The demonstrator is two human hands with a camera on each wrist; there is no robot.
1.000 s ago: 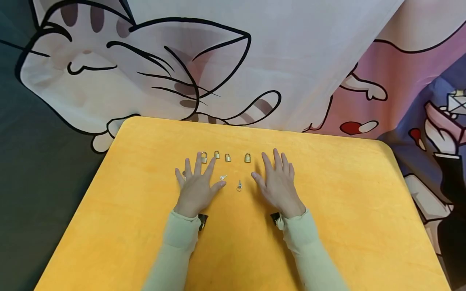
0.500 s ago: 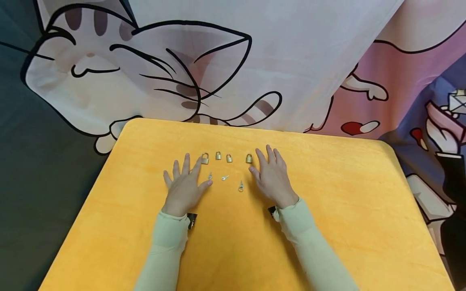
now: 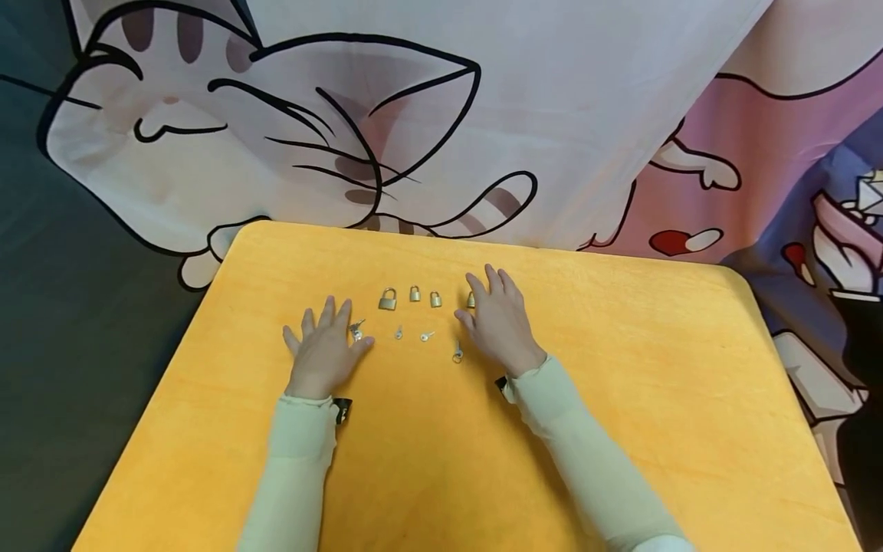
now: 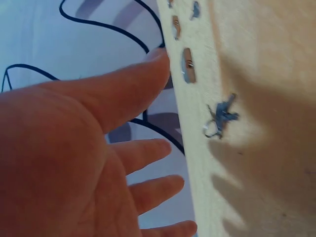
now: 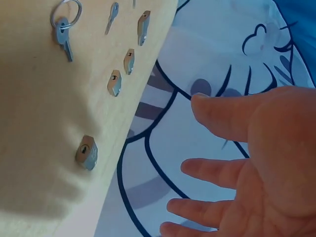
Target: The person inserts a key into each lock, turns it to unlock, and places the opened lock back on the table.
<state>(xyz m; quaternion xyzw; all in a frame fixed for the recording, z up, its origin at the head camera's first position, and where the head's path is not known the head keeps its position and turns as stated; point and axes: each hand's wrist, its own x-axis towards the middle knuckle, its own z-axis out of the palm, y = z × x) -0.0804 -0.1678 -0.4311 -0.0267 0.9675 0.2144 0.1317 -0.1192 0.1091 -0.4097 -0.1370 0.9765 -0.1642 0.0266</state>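
My left hand (image 3: 319, 356) hovers with spread fingers at the left, its thumb beside a small bunch of keys (image 3: 356, 330) on a ring. It holds nothing. Fingers extended, my right hand (image 3: 502, 326) hangs over the rightmost brass padlock (image 3: 471, 300) and partly covers it in the head view; the right wrist view shows that padlock (image 5: 87, 152) standing with its keyhole visible. To its left are two small padlocks (image 3: 415, 294) and a larger padlock (image 3: 388, 300). Two single keys (image 3: 398, 333) lie in front of them, and a key on a ring (image 3: 458, 353) is nearest the right hand.
The yellow table (image 3: 428, 460) has a rounded far edge close behind the row of padlocks. Beyond it hangs a white cloth (image 3: 586, 115) printed with a cartoon cat, with a pink and blue part on the right.
My left hand has moved left, uncovering the key bunch and the larger padlock. My right hand has moved left and farther forward, over the rightmost padlock. The locks and keys stay put.
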